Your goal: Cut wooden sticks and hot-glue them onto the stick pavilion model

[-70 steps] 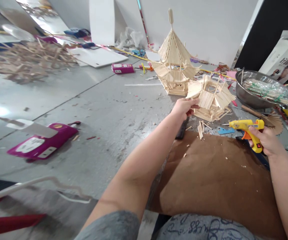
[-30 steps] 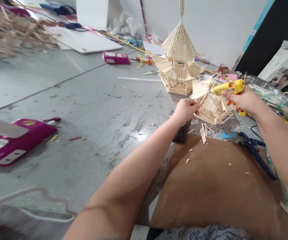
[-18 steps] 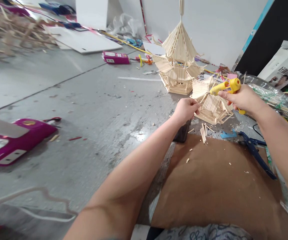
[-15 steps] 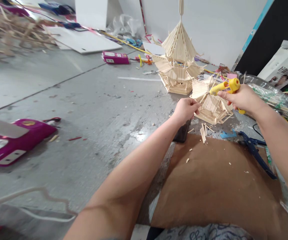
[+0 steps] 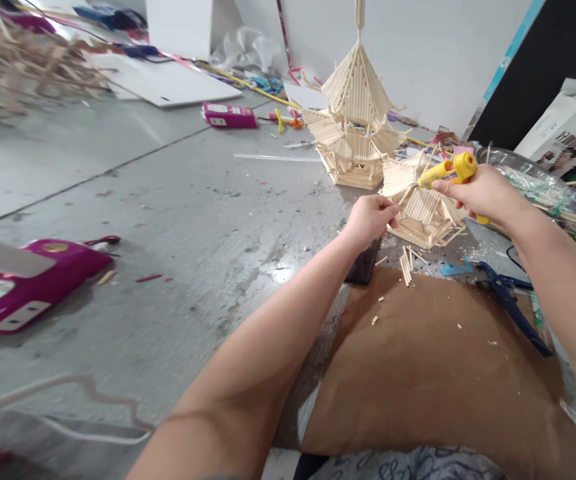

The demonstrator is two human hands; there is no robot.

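My right hand is wrapped round a yellow glue gun, its nozzle pointing left at a thin wooden stick. The near end of that stick is pinched between the fingertips of my left hand. Both hands are at a small, partly roofed model building of wooden sticks; the nozzle tip is close to the stick, but I cannot tell whether it touches. Just behind stands a taller stick pagoda with tiered roofs and a spire.
Loose cut sticks and blue-handled pliers lie near brown paper. A dark phone is under my left wrist. Magenta power strips rest on the grey floor. Plastic-wrapped materials crowd the right side.
Almost nothing differs. The glue gun and my right hand have shifted very slightly; my left hand stays on the stick.
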